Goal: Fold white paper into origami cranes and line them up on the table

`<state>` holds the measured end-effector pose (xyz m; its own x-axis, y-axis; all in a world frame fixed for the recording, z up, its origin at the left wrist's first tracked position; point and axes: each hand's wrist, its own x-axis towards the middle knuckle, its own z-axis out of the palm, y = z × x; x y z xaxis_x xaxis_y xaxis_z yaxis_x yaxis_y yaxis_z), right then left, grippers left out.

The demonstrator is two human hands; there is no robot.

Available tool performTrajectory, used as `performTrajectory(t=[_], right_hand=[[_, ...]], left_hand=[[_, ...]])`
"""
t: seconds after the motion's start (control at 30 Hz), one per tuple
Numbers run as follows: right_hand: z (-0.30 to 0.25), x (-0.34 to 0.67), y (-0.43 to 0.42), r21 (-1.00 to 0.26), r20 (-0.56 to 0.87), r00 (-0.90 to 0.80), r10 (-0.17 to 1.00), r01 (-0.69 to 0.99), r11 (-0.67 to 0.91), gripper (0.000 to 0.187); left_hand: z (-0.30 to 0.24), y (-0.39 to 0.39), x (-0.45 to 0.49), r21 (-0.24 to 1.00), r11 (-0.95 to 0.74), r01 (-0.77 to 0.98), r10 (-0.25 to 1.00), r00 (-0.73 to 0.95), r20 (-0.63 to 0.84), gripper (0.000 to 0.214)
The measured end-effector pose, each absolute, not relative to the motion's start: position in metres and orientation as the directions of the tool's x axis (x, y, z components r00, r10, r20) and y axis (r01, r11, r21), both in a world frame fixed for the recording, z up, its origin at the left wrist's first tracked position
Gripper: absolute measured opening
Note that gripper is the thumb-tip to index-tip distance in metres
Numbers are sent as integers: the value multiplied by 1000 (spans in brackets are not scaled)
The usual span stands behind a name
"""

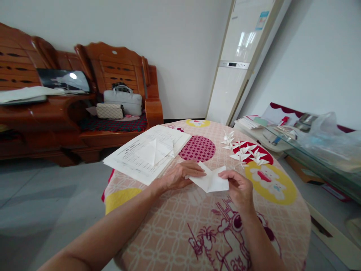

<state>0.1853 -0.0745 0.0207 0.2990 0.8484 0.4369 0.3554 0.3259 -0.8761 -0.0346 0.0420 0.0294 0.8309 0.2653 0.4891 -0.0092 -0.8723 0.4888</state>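
Observation:
A partly folded sheet of white paper (210, 181) is held between my two hands, a little above the patterned tablecloth. My left hand (183, 176) pinches its left side, fingers lying over the top. At the right edge, my right hand (238, 186) grips it between thumb and fingers. Creases run through the middle of the sheet. Several white origami cranes (245, 152) stand in a group beyond my right hand. To the left of my left hand lies a stack of printed papers (132, 160), with folded white paper (155, 150) on top.
The round table (169, 229) has a pink patterned cloth. On the right, a glass-topped stand (316, 146) carries a plastic bag (324, 126) and papers. Wooden chairs (118, 75) with bags on the seat stand at the back left, a tall white air conditioner (234, 82) behind.

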Motion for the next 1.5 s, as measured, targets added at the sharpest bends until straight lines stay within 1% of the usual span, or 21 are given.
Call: performTrajectory(t=[0.07, 0.13, 0.17, 0.23, 0.3, 0.4, 0.47, 0.5, 0.57, 0.63, 0.7, 0.73, 0.8, 0.9, 0.97, 1.03, 1.1, 1.17, 1.27, 1.37, 1.5], right_hand=[[19, 187, -73, -903, 402, 301, 865, 289, 319, 9], [15, 191, -73, -907, 383, 263, 886, 289, 306, 7], [13, 193, -73, -899, 380, 220, 898, 318, 303, 8], [7, 199, -74, -853, 383, 103, 918, 421, 309, 20], [2, 204, -76, -759, 399, -12, 917, 556, 338, 27], [-3, 207, -78, -564, 414, -140, 899, 736, 375, 30], [-3, 206, -79, -458, 408, -209, 889, 795, 397, 34], [-2, 205, -80, -432, 399, -239, 885, 803, 411, 37], [-1, 203, -81, -433, 380, -285, 880, 786, 442, 39], [1, 201, -82, -501, 350, -308, 885, 737, 455, 35], [4, 200, -83, -616, 303, -285, 910, 670, 415, 27], [4, 200, -83, -674, 271, -259, 927, 636, 375, 22], [5, 201, -83, -763, 192, -173, 966, 592, 258, 17], [1, 202, -81, -845, 87, -11, 996, 528, 80, 24], [-3, 202, -78, -886, 29, 79, 996, 463, -11, 29], [-7, 202, -75, -902, -11, 145, 989, 426, -72, 33], [-10, 200, -73, -888, -16, 205, 979, 447, -108, 33], [-11, 198, -71, -846, 19, 259, 966, 518, -122, 33], [-7, 192, -69, -728, 94, 311, 946, 669, -147, 30], [-1, 186, -68, -605, 124, 317, 940, 775, -182, 30], [3, 184, -68, -523, 123, 319, 940, 825, -212, 29]], left_hand=[[27, 45, -35, 452, -892, -17, 246, 821, 516, 29], [24, 46, -36, 411, -911, -11, 220, 832, 509, 28], [22, 46, -37, 387, -922, -10, 197, 848, 491, 28], [19, 45, -39, 335, -942, -23, 131, 893, 431, 27], [15, 42, -41, 303, -953, -25, 90, 929, 359, 28], [10, 37, -41, 301, -953, 8, 102, 949, 297, 34], [7, 34, -39, 310, -951, 9, 99, 955, 278, 36], [6, 33, -39, 314, -949, 1, 91, 958, 272, 37], [6, 32, -38, 331, -944, -9, 85, 960, 268, 38], [8, 31, -38, 378, -926, -22, 89, 958, 273, 37], [12, 29, -39, 466, -884, -19, 124, 954, 274, 31], [13, 27, -40, 525, -851, 4, 168, 949, 265, 28], [17, 24, -40, 648, -751, 124, 333, 919, 210, 26], [18, 22, -37, 751, -559, 353, 602, 795, 75, 31], [15, 23, -33, 785, -461, 415, 696, 717, 30, 37], [11, 26, -29, 826, -375, 421, 749, 662, 3, 44], [7, 28, -26, 833, -321, 451, 796, 605, -21, 51], [4, 28, -23, 805, -320, 500, 831, 557, -15, 55], [2, 27, -21, 748, -364, 555, 860, 508, 42, 57], [1, 25, -20, 707, -400, 583, 868, 488, 89, 59], [0, 24, -20, 688, -395, 608, 877, 472, 87, 61]])
